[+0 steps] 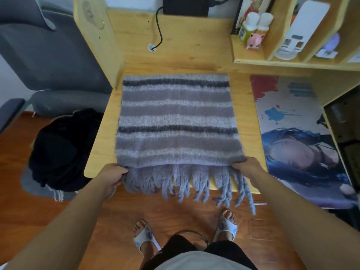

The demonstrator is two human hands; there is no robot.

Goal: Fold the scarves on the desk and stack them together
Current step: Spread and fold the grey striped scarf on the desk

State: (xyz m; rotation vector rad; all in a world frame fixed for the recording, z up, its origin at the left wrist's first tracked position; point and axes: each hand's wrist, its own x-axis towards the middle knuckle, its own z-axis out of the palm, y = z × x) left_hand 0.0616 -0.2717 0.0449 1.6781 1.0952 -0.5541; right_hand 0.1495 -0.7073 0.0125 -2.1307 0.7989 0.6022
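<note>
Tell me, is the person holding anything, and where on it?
Yes: the fuzzy grey striped scarf. The left hand and right hand each grip a near corner, just above the fringe hanging off the wooden desk.

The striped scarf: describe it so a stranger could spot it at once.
Start at the wooden desk. The striped scarf lies flat across its middle, left of the printed mat, with both hands gripping its near corners. Its grey, white and dark bands and the fringe hanging off the desk's near edge set it apart.

Between both gripping hands, the scarf (176, 121) shows grey, mauve and charcoal stripes; below the grip, lavender-blue fringe (194, 184).
</note>
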